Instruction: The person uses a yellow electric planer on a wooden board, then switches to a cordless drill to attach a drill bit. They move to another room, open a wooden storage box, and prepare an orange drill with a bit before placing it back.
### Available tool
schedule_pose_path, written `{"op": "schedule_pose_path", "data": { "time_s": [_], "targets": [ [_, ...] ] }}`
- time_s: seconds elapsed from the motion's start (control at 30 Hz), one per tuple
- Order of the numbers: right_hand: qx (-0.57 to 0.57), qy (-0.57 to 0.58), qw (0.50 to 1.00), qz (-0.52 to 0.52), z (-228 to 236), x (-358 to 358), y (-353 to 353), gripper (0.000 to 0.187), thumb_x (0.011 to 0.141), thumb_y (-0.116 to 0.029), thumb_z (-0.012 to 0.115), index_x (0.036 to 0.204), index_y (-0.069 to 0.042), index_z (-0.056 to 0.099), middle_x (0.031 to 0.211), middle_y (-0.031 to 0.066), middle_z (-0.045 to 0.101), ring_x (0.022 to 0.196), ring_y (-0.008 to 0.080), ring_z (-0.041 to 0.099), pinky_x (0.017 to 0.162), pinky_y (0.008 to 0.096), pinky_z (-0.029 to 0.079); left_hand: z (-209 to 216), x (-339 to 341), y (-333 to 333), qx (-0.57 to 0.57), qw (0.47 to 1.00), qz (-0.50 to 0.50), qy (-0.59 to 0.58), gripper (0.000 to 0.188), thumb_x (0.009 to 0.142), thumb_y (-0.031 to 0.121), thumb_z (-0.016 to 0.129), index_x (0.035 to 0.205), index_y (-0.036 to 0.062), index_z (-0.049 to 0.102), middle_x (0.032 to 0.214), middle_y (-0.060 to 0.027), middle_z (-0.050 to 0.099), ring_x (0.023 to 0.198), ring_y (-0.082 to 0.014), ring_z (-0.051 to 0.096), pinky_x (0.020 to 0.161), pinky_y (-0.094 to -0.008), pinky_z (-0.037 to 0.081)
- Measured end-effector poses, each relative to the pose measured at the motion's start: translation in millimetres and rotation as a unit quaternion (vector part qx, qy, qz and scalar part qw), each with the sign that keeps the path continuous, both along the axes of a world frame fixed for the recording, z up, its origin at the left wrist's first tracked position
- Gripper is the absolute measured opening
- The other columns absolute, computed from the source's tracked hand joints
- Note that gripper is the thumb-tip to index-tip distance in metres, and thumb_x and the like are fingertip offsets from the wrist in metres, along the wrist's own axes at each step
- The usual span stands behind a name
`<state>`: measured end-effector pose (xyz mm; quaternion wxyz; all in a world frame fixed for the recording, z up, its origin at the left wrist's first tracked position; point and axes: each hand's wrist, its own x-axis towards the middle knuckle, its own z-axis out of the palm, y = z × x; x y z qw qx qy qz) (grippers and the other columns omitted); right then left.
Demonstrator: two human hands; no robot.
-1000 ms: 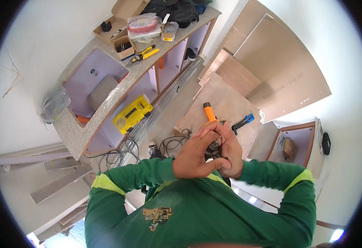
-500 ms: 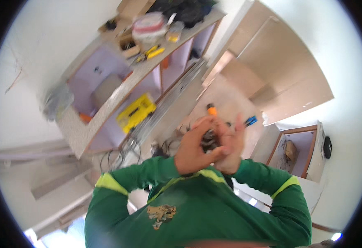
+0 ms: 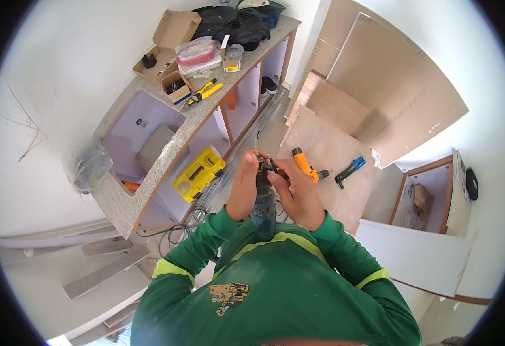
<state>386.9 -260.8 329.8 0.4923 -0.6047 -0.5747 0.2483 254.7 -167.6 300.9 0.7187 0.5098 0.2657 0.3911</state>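
A teal power drill (image 3: 263, 212) leans against my front, with its chuck end pointing away from me. My left hand (image 3: 243, 185) is closed around the left side of the drill's front end, its thumb up by the chuck (image 3: 260, 164). On the other side, the fingers of my right hand (image 3: 300, 193) pinch a small black tool (image 3: 273, 165) that looks like a chuck key, against the chuck. A thin bit (image 3: 257, 141) seems to stick out beyond the chuck. The drill's handle is hidden.
An orange cordless screwdriver (image 3: 303, 162) and a blue-and-black tool (image 3: 351, 171) lie on a wooden board (image 3: 339, 202). Left, a stone counter (image 3: 166, 151) with a sink cut-out bears yellow pliers (image 3: 209, 91) and boxes. A yellow case (image 3: 198, 176) and cables (image 3: 177, 236) sit nearby.
My hands were cupped together around something dark and metallic; now they are apart on either side of the drill's front end. The teal drill body has come into view.
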Motion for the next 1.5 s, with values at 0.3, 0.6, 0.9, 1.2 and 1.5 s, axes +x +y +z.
{"op": "schedule_pose_path", "data": {
  "time_s": [0.3, 0.6, 0.9, 1.2, 1.5],
  "targets": [
    [0.126, 0.033, 0.986, -0.106, 16.0, -2.7, -12.3, 0.020, 0.108, -0.007, 0.060, 0.127, 0.000, 0.058, 0.104, 0.0138, 0.066, 0.094, 0.0256, 0.069, 0.082, 0.0355, 0.053, -19.9, -2.9, 22.9, -0.110, 0.992, -0.065, 0.010, 0.065, 0.112, 0.068, 0.036, 0.109, 0.0071, 0.059, 0.090, -0.0036, 0.062, 0.085, -0.0146, 0.066, 0.078, -0.0302, 0.055],
    [0.045, -0.140, 0.988, 0.038, 5.3, 32.4, -2.7, 0.023, 0.100, -0.007, 0.067, 0.122, -0.008, 0.061, 0.108, 0.0105, 0.068, 0.105, 0.0309, 0.065, 0.088, 0.0443, 0.047, -30.0, 5.9, 36.8, -0.209, 0.958, -0.153, -0.124, 0.072, 0.108, 0.074, 0.033, 0.111, 0.0070, 0.059, 0.085, -0.0035, 0.063, 0.078, -0.0156, 0.066, 0.075, -0.0310, 0.058],
    [0.035, -0.226, 0.973, 0.030, 7.8, 44.1, 6.8, 0.022, 0.098, -0.013, 0.070, 0.118, -0.012, 0.062, 0.107, 0.0068, 0.069, 0.103, 0.0315, 0.064, 0.088, 0.0453, 0.043, -23.7, 12.5, 15.5, -0.046, 0.995, -0.084, -0.041, 0.069, 0.110, 0.069, 0.037, 0.119, 0.0048, 0.060, 0.098, -0.0071, 0.066, 0.078, -0.0151, 0.069, 0.071, -0.0290, 0.059],
    [0.101, -0.337, 0.935, 0.049, 3.2, 53.1, 8.2, 0.030, 0.087, -0.011, 0.075, 0.115, -0.011, 0.063, 0.111, 0.0042, 0.071, 0.110, 0.0262, 0.066, 0.096, 0.0453, 0.045, -13.8, 16.3, 11.4, -0.014, 0.994, -0.096, -0.041, 0.067, 0.112, 0.065, 0.037, 0.127, 0.0029, 0.059, 0.099, -0.0059, 0.066, 0.079, -0.0146, 0.070, 0.073, -0.0286, 0.059],
    [0.046, -0.276, 0.955, 0.100, 15.0, 54.3, -3.5, 0.044, 0.089, -0.009, 0.074, 0.130, -0.009, 0.059, 0.113, 0.0098, 0.074, 0.109, 0.0305, 0.069, 0.096, 0.0441, 0.046, -7.8, 22.3, -4.5, 0.186, 0.982, -0.026, 0.004, 0.062, 0.080, 0.033, 0.098, 0.118, 0.0064, 0.057, 0.093, -0.0002, 0.062, 0.079, -0.0080, 0.061, 0.070, -0.0247, 0.051]
  ]
}}
